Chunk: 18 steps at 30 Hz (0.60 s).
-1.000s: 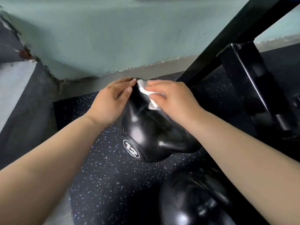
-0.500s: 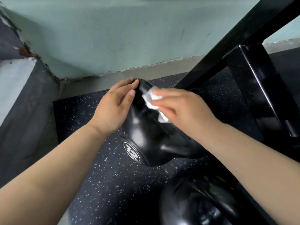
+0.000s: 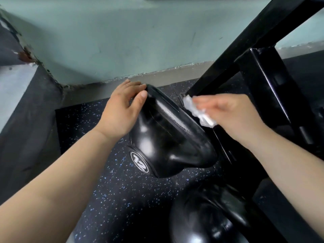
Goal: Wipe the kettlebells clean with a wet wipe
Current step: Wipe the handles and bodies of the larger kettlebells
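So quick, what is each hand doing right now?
Left hand: grips the kettlebell at its top.
Right hand: pinches the wet wipe.

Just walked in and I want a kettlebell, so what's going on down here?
A person is cleaning kettlebells on the floor mat. The left hand grips the handle top of the kettlebell marked 12. The right hand holds a crumpled wet wipe by the handle's right side. A second kettlebell sits nearer, untouched.
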Each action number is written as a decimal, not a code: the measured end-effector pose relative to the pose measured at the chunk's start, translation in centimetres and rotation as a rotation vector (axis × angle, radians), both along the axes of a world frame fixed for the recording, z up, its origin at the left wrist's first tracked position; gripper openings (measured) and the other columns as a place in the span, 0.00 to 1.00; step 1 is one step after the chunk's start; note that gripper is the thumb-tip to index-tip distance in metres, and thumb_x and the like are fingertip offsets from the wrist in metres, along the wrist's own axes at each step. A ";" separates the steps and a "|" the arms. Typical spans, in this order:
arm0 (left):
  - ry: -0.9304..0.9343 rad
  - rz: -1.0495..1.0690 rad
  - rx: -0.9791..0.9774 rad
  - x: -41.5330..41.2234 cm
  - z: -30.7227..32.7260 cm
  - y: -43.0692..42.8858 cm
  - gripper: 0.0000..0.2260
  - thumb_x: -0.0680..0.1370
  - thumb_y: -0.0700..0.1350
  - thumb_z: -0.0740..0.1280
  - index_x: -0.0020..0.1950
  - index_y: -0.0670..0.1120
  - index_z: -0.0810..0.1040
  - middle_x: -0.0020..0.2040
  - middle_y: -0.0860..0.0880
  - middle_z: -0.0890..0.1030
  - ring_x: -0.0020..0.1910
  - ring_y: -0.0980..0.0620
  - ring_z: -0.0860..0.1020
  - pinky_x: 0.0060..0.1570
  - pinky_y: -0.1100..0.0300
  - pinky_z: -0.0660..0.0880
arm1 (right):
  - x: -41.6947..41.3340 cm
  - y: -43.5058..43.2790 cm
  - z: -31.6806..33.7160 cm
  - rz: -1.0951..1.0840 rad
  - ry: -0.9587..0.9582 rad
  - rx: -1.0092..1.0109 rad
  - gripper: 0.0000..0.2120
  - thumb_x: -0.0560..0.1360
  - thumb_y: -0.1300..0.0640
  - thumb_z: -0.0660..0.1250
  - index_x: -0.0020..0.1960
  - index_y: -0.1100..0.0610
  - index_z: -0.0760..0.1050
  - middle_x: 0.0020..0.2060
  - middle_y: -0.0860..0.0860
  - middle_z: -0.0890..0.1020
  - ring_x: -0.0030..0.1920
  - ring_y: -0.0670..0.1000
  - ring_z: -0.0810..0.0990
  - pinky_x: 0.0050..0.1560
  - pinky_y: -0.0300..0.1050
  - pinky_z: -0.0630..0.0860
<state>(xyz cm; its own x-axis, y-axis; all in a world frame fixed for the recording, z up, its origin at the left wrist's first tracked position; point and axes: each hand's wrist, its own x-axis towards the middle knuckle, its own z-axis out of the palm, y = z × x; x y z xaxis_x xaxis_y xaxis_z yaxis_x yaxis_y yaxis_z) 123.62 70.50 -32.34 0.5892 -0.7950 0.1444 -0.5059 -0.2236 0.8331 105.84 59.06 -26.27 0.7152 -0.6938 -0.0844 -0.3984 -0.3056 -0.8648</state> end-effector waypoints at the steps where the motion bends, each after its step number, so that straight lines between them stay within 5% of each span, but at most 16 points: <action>1: -0.013 -0.009 0.012 -0.3 -0.3 -0.1 0.23 0.73 0.51 0.58 0.65 0.42 0.70 0.66 0.47 0.70 0.69 0.54 0.62 0.69 0.61 0.56 | 1.5 -0.4 -0.1 -0.038 -0.033 0.065 0.11 0.72 0.68 0.64 0.47 0.55 0.81 0.42 0.41 0.83 0.39 0.34 0.80 0.44 0.29 0.76; 4: -0.018 -0.004 -0.026 -1.1 -1.1 0.0 0.24 0.73 0.51 0.60 0.66 0.43 0.67 0.64 0.52 0.66 0.66 0.58 0.62 0.65 0.69 0.55 | 5.8 -0.1 -1.1 0.023 -0.016 0.227 0.12 0.72 0.68 0.63 0.53 0.60 0.77 0.31 0.43 0.79 0.29 0.38 0.77 0.31 0.28 0.71; 7: 0.057 0.048 -0.041 -0.7 -0.8 -0.6 0.16 0.76 0.44 0.64 0.63 0.43 0.70 0.63 0.50 0.70 0.61 0.56 0.68 0.59 0.68 0.60 | 5.1 -0.6 -1.4 0.096 0.075 0.316 0.09 0.73 0.67 0.63 0.50 0.58 0.78 0.36 0.45 0.79 0.35 0.42 0.76 0.34 0.30 0.72; 10: 0.017 0.061 0.006 -0.5 -0.4 -1.0 0.16 0.74 0.43 0.65 0.60 0.41 0.71 0.62 0.45 0.72 0.56 0.58 0.67 0.55 0.70 0.60 | -0.3 -1.4 -1.4 0.138 0.148 0.389 0.11 0.72 0.69 0.63 0.44 0.55 0.79 0.41 0.40 0.79 0.37 0.33 0.79 0.39 0.23 0.73; 14: 0.017 0.073 -0.005 -0.7 -0.5 -1.2 0.16 0.74 0.41 0.65 0.61 0.39 0.70 0.63 0.42 0.70 0.61 0.52 0.68 0.58 0.68 0.61 | -2.7 -1.3 -1.2 0.131 0.195 0.383 0.11 0.70 0.68 0.65 0.37 0.53 0.79 0.32 0.44 0.82 0.34 0.42 0.79 0.33 0.28 0.75; 18: -0.009 0.072 0.005 -0.8 -0.6 -1.2 0.16 0.74 0.40 0.65 0.62 0.39 0.69 0.64 0.42 0.70 0.65 0.48 0.67 0.62 0.61 0.62 | 4.6 -1.4 -1.4 0.076 0.120 0.331 0.08 0.72 0.65 0.66 0.50 0.59 0.79 0.32 0.45 0.80 0.34 0.43 0.77 0.36 0.32 0.72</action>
